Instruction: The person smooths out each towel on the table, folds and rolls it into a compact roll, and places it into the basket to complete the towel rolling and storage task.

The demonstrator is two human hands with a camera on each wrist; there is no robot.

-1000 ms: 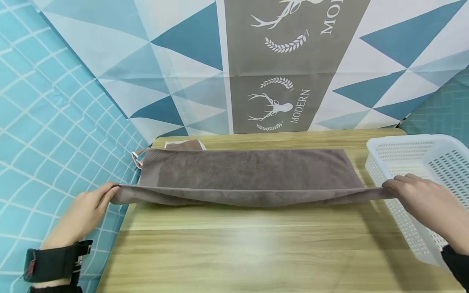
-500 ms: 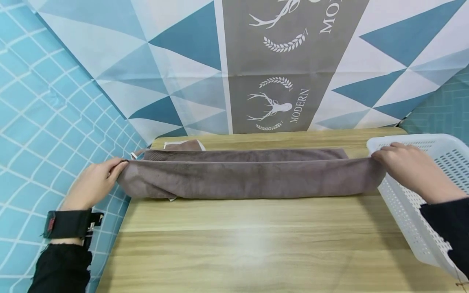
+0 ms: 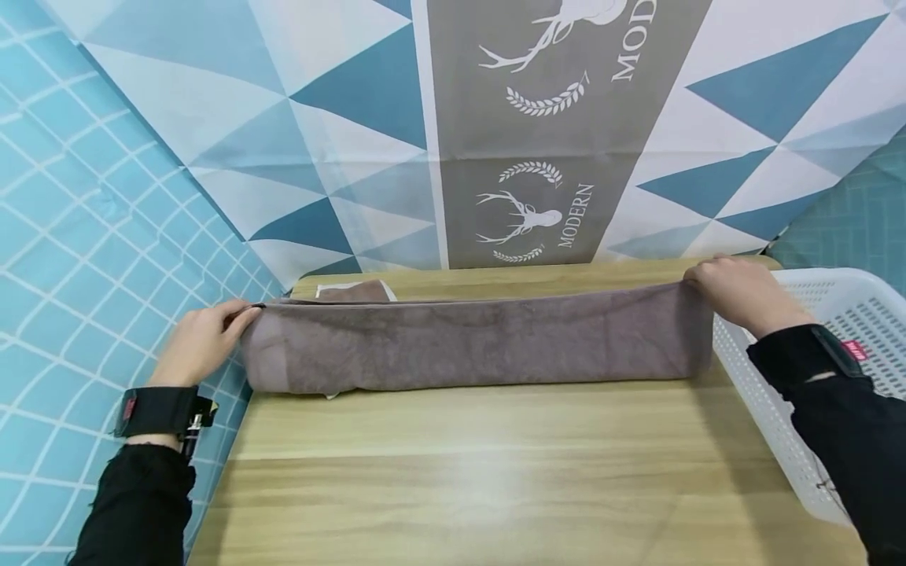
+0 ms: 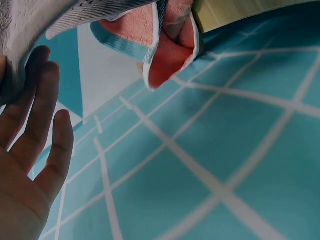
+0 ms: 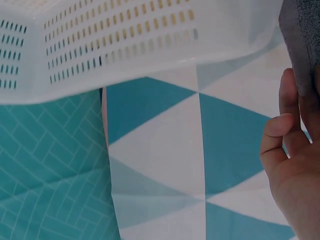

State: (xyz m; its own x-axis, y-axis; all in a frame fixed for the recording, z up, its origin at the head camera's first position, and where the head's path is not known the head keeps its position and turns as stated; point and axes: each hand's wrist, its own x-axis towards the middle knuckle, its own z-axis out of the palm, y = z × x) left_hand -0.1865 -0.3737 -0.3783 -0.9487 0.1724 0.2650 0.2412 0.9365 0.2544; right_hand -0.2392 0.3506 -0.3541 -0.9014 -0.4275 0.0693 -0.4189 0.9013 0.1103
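A long grey-brown towel (image 3: 467,343), folded into a strip, stretches across the back of the wooden table. My left hand (image 3: 201,339) pinches its upper left corner between thumb and fingers. At the opposite end my right hand (image 3: 743,295) grips the upper right corner. Seen from the left wrist, the edge of the towel (image 4: 22,40) lies at the fingertips while the other fingers extend loosely. The right wrist view catches a strip of the towel (image 5: 302,45) against the fingers. The upper edge is raised toward the back, hiding the layer behind it.
Behind the towel lies a small brown cloth with a white border (image 3: 357,292). A coral cloth with white and blue edging (image 4: 155,45) hangs by the table's left side. On the right stands a white perforated plastic basket (image 3: 835,277). Patterned sheets (image 3: 354,141) rise behind the wooden table (image 3: 481,472).
Both hands have lifted the towel's near edge and carried it back over the far part, now covered. The right hand has also moved left, away from the basket.
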